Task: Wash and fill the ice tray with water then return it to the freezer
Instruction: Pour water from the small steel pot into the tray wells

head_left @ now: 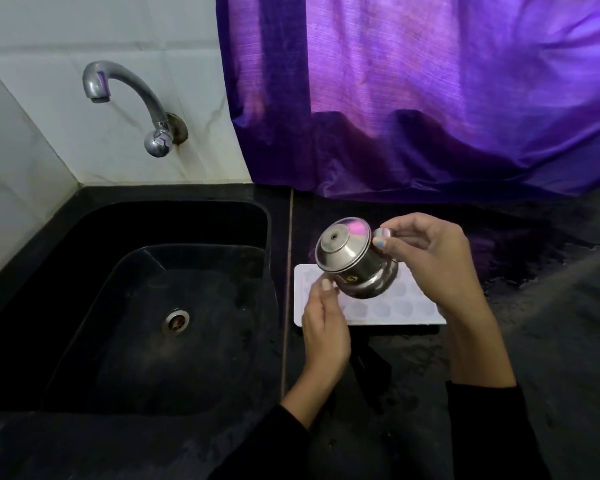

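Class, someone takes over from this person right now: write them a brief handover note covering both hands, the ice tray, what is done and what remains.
Right hand: grips the handle of a steel jug, tilted over the tray.
Left hand: steadies the jug's lower side.
White ice tray: flat on the black counter, right of the sink.
Done: tray is out at the counter; whether it was washed or holds water cannot be told.
Left: fill it, return it to the freezer.

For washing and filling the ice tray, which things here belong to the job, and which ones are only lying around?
Belong to the job:
ice tray, flat on the counter
steel pot, tilted above the tray
left hand and right hand, both holding the pot
tap, not running
sink

Only lying around:
purple curtain
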Tool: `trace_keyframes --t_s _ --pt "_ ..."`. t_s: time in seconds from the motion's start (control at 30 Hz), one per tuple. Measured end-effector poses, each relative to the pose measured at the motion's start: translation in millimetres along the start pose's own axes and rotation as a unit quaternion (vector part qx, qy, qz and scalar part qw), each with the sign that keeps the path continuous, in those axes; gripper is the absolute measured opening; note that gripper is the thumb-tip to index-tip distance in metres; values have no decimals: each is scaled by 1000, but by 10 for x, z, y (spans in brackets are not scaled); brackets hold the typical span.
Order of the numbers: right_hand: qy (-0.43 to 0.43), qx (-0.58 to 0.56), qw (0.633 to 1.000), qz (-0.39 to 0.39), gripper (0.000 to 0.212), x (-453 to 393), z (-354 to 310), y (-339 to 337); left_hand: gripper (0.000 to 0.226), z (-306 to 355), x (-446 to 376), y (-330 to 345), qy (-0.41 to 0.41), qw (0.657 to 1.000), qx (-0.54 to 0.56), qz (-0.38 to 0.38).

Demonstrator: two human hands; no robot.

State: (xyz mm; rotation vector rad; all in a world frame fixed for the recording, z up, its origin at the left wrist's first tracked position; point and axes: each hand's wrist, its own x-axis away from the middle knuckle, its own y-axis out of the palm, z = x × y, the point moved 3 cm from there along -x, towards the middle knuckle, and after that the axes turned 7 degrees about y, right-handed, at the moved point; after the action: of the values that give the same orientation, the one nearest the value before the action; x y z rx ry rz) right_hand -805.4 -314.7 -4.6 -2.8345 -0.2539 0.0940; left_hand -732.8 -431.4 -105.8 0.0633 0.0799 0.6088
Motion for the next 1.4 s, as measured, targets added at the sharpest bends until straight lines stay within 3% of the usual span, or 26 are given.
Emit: trace_keyframes --t_s 0.17,0.3,0.47,0.63,1.1,1.4 --pt "45 -119 991 -52 11 -171 230 95 23 81 -251 -57 31 999 -17 19" --pt "74 -183 978 -63 10 -309 435 174 46 41 -492 -29 59 997 -40 9" --pt "116 -221 966 -63 5 -587 700 258 34 99 -850 76 64 992 -109 -19" --pt "142 -264 952 -59 14 -947 825 336 44 62 -1222 192 55 984 -169 -13" --pt "216 -285 933 -35 19 -1916 1093 440 39 -69 -1989 659 17 980 -200 5" --pt "204 -246 947 -43 15 -2038 1185 454 38 -160 -2104 681 14 976 -218 11"
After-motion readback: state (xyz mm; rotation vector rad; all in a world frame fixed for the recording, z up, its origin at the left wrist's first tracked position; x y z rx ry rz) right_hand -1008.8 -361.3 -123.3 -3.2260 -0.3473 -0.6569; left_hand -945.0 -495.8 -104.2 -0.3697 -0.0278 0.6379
